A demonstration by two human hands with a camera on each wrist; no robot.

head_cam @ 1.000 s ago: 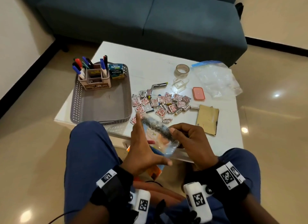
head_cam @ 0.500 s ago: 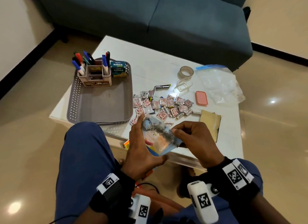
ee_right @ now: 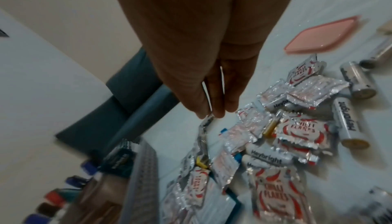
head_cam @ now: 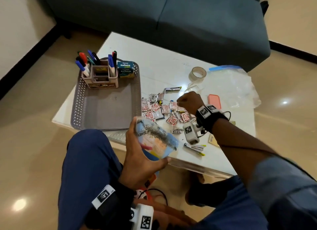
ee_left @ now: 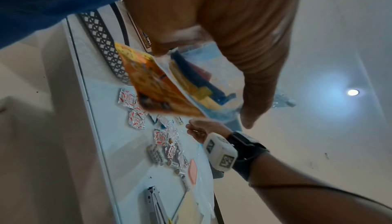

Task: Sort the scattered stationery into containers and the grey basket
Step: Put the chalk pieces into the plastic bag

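My left hand (head_cam: 140, 152) grips a clear plastic pouch (head_cam: 155, 138) of coloured items over the table's near edge; the pouch (ee_left: 191, 80) also shows in the left wrist view. My right hand (head_cam: 187, 100) reaches over a pile of silver-and-red sachets (head_cam: 159, 111) and white batteries (ee_right: 347, 123). Its fingertips (ee_right: 214, 112) pinch the corner of one silver sachet (ee_right: 203, 130). The grey basket (head_cam: 78, 101) sits at the table's left and holds a pen holder (head_cam: 103, 77) with markers and a green box (head_cam: 125, 69).
A tape roll (head_cam: 197, 73), a clear zip bag (head_cam: 231, 85) and a pink lid (head_cam: 214, 101) lie at the right. A metal tool (head_cam: 171, 89) lies behind the pile, small pens (head_cam: 194, 146) near the front edge. A blue sofa (head_cam: 171, 15) stands beyond the table.
My right hand has let go of the pouch and moved forward to the sachet pile, where it pinches one. My left hand still holds the pouch.
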